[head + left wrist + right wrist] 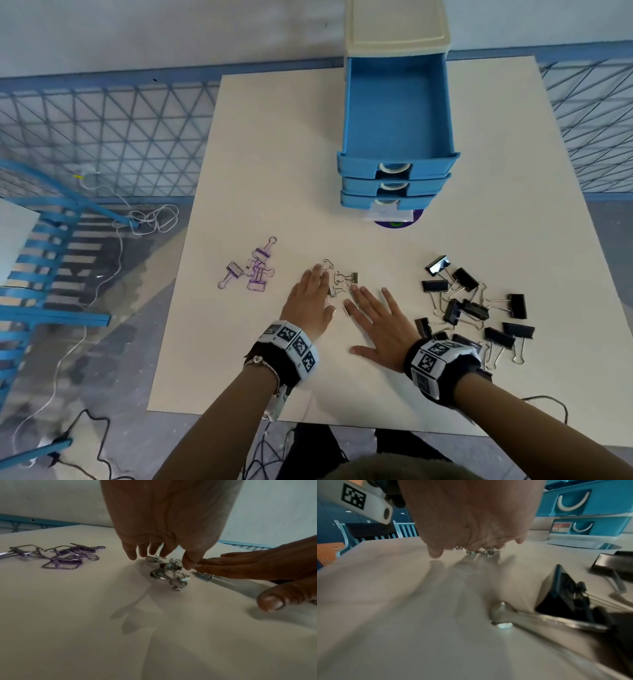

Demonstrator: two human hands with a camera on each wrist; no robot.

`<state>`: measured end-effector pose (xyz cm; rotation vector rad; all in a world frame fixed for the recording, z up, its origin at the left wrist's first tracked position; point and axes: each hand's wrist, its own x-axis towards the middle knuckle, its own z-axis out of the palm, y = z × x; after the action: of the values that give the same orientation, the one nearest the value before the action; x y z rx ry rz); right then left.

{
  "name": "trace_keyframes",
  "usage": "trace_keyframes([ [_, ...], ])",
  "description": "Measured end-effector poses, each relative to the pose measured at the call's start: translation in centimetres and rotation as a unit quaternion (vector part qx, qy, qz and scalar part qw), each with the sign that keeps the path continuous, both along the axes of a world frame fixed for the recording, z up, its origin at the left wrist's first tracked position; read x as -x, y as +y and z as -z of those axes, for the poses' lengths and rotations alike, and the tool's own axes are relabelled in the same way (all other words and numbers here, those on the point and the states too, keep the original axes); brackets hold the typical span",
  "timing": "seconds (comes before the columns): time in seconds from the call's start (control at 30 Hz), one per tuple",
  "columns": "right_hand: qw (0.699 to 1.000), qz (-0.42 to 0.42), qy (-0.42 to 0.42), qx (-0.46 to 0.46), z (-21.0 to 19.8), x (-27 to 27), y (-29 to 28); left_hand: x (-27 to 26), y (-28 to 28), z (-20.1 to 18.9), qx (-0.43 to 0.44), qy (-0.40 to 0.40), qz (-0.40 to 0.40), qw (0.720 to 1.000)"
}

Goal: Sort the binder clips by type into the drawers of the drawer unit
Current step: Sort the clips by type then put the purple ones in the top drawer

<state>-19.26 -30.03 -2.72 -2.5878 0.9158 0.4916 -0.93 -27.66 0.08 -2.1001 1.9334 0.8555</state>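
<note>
Several small silver binder clips (342, 282) (169, 573) (479, 551) lie in a loose cluster mid-table. My left hand (310, 301) (164, 536) lies flat and open on the cluster's left side, fingers straight. My right hand (375, 320) (471, 520) lies flat and open on its right side, fingertips among the clips. Several purple clips (251, 270) (63, 555) sit to the left. Several large black clips (476, 308) (570, 591) lie to the right. The blue drawer unit (397, 144) stands at the far side, its top drawer (397, 102) pulled out and empty.
A white table (260, 154) carries everything. A purple disc and a paper slip (394, 216) poke out under the drawer unit. Blue mesh fencing (102, 144) and a blue rack (37, 274) stand left of the table, with cables (102, 274) on the floor.
</note>
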Motion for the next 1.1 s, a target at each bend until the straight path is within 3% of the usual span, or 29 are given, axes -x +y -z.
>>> trace_keyframes([
  [0.3,0.999,0.040,0.006,0.033,0.1,-1.9,0.0,-0.3,1.9,-0.1,0.022,0.045,0.038,0.998],
  [0.53,0.999,0.027,-0.025,0.038,-1.3,-7.1,-1.2,-5.9,1.9,-1.4,0.105,0.035,-0.076,0.991],
  [0.8,0.999,-0.011,-0.040,0.034,-1.8,-14.8,-2.6,-12.4,3.8,-0.7,0.082,-0.001,-0.157,0.984],
  [1.1,0.997,-0.062,-0.043,0.000,-0.6,-18.1,-3.6,-13.8,4.5,0.4,0.045,-0.003,-0.135,0.990],
])
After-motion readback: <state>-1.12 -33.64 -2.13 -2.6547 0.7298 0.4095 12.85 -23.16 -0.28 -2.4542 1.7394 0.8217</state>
